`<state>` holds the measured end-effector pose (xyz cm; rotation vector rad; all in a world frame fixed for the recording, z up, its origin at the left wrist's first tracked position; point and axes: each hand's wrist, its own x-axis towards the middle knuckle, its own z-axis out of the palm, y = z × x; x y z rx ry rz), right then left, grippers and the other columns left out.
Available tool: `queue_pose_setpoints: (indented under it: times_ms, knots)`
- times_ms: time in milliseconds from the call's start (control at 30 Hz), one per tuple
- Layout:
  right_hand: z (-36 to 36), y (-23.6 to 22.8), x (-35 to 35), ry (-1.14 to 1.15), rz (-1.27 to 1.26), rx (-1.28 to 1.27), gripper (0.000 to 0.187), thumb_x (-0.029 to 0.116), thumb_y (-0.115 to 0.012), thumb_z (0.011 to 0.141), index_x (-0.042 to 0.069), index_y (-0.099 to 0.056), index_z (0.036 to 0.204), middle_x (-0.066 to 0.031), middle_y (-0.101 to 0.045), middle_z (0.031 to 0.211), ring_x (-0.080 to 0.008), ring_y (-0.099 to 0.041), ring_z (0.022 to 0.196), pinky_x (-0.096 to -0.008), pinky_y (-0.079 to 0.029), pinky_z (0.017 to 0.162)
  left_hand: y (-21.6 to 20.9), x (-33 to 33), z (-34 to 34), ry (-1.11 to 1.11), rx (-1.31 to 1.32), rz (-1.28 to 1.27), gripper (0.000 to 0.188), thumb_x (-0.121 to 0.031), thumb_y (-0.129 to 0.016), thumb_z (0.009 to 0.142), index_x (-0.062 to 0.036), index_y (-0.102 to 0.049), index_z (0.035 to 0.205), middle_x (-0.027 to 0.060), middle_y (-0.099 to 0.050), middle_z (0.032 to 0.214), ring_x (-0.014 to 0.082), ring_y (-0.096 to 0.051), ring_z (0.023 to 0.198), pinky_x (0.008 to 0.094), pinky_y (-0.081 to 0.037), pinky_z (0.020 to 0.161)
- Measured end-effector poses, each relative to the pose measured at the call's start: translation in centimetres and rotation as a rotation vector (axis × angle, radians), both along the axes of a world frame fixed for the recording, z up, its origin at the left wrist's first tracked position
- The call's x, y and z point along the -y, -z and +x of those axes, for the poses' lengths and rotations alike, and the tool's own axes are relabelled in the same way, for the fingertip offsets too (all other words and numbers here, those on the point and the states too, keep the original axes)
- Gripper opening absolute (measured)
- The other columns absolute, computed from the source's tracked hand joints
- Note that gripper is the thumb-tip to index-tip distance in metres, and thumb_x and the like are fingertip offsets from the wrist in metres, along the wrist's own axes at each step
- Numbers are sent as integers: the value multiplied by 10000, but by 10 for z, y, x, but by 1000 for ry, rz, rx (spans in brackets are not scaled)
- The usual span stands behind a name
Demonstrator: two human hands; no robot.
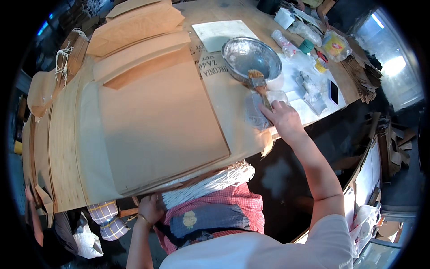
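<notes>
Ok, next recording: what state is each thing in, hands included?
Metal bowl: uncovered
Brush: held, bristles at the bowl's near side
Right hand: grip closed on the brush handle
Left hand: lowered, grip unclear
White strings: bundled
Large brown sheets: stacked flat
Phone: lying, screen dark

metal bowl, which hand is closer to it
Right. The right hand holds the brush on the near side of the bowl; the left hand is farther off, beside the white strings.
</notes>
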<state>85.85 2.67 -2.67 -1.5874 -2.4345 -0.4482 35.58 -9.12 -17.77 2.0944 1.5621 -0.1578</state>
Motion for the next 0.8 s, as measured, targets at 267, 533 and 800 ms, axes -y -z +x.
queue_pose_setpoints:
  times_ms: [267, 533, 800]
  knots:
    - [6, -24, -109, 198, 93, -968, 139, 115, -725, 750, 21, -651, 819, -92, -660, 708, -128, -624, 586, -284, -509, 583, -13, 12, 36, -44, 219, 246, 178, -80, -641, 666, -43, -628, 839, 149, -586, 901, 346, -571, 841, 438, -477, 685]
    - [25, 12, -188, 517, -382, -1100, 231, 201, -701, 771, -9, -646, 693, -42, -605, 566, -94, -541, 458, -230, -447, 457, -9, -2, 39, 14, 230, 424, 49, -105, -654, 667, -82, -649, 710, 90, -619, 778, 277, -610, 715, 394, -485, 622]
    - [24, -26, -162, 635, -209, -1138, 408, 324, -685, 815, -52, -619, 671, -66, -586, 546, -108, -536, 432, -240, -445, 403, -39, -4, 59, 95, 173, 434, 113, -62, -619, 688, -74, -660, 792, 96, -613, 819, 282, -599, 741, 373, -483, 637]
